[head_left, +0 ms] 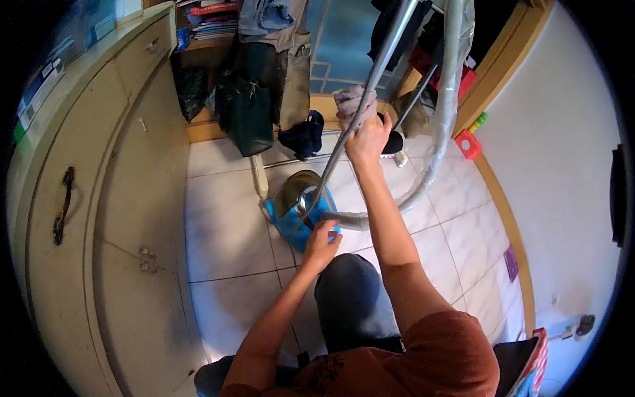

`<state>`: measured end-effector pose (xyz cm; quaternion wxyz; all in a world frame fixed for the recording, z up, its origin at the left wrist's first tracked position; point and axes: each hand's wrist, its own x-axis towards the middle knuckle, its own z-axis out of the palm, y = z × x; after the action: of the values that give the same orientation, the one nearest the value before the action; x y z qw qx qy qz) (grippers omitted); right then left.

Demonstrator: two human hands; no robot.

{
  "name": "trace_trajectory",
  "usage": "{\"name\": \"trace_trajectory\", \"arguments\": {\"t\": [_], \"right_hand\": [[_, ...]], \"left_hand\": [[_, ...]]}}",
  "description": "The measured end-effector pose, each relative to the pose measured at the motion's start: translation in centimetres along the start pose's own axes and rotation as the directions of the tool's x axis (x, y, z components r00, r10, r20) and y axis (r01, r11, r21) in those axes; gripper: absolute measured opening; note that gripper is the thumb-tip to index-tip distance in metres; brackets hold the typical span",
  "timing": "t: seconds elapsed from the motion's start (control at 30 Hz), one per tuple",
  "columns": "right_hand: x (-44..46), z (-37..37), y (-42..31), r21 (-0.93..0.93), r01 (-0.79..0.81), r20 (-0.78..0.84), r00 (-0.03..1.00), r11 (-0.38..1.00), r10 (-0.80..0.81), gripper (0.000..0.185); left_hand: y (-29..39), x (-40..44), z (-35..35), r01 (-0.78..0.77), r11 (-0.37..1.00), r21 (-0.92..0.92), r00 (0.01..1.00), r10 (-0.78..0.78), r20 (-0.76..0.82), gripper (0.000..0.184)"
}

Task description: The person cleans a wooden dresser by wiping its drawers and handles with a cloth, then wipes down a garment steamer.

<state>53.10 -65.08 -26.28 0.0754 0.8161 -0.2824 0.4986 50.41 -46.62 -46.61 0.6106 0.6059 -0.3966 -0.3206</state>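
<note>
My right hand (pixel 368 142) is closed around a crumpled greyish-pink cloth (pixel 356 106), pressed against a slanted metal pole (pixel 382 56). This pole rises from a blue floor-standing base (pixel 286 225) with a dark rounded top, which looks like a garment steamer. Low beside the base is my left hand (pixel 322 246), thumb and fingers apart, close to the end of a thick hose (pixel 350 220). Whether its fingertips touch the base or the hose I cannot tell. The silvery hose, seemingly wrapped in clear plastic, curves up on the right.
A cream cabinet (pixel 142 218) lines the left side. Bags, including a dark green one (pixel 246 116), and clothes hang at the back above a rack's metal bar. A red box (pixel 468 144) and a purple item (pixel 510 263) lie along the right wall. White tiles (pixel 231 241) cover the floor.
</note>
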Motion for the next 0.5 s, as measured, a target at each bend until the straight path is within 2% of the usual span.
{"name": "trace_trajectory", "arguments": {"t": [0.07, 0.1, 0.17, 0.2, 0.23, 0.3, 0.33, 0.5], "right_hand": [[0.4, -0.5, 0.7, 0.072, 0.006, -0.003, 1.0, 0.997, -0.005, 0.046], [0.9, -1.6, 1.3, 0.264, -0.116, 0.191, 0.979, 0.957, 0.066, 0.04], [1.7, -3.4, 2.4, 0.514, -0.431, 0.573, 0.816, 0.742, 0.078, 0.029], [2.1, -3.5, 2.7, 0.632, -0.499, 0.598, 0.8, 0.593, 0.035, 0.023], [2.5, -3.7, 3.1, 0.632, -0.499, 0.598, 0.801, 0.593, 0.036, 0.023], [3.5, -4.3, 3.4, 0.682, -0.651, 0.695, 0.719, 0.332, -0.02, 0.024], [3.5, -3.2, 4.6, 0.719, -0.656, 0.684, 0.726, 0.229, -0.067, 0.032], [4.1, -2.5, 3.8, 0.694, -0.711, 0.719, 0.692, 0.11, -0.063, 0.049]], "left_hand": [[0.1, 0.0, 0.0, -0.014, 1.0, -0.009, 1.0, 0.014, -0.012, 0.037], [0.2, 0.0, -0.1, -0.027, 1.0, -0.002, 1.0, 0.027, -0.011, 0.037], [0.4, -0.3, -0.1, -0.037, 0.999, 0.004, 0.999, 0.037, -0.008, 0.037], [0.5, -0.4, -0.1, -0.031, 1.0, 0.006, 1.0, 0.031, -0.007, 0.037], [0.5, -0.4, -0.2, -0.024, 1.0, 0.009, 1.0, 0.024, -0.005, 0.037], [0.5, -0.4, -0.1, -0.023, 1.0, 0.001, 1.0, 0.023, -0.005, 0.037], [0.5, -0.4, 0.0, -0.021, 1.0, -0.006, 1.0, 0.021, -0.011, 0.037], [1.7, -0.4, -0.4, 0.0, 0.999, 0.036, 1.0, 0.0, 0.012, 0.037]]}}
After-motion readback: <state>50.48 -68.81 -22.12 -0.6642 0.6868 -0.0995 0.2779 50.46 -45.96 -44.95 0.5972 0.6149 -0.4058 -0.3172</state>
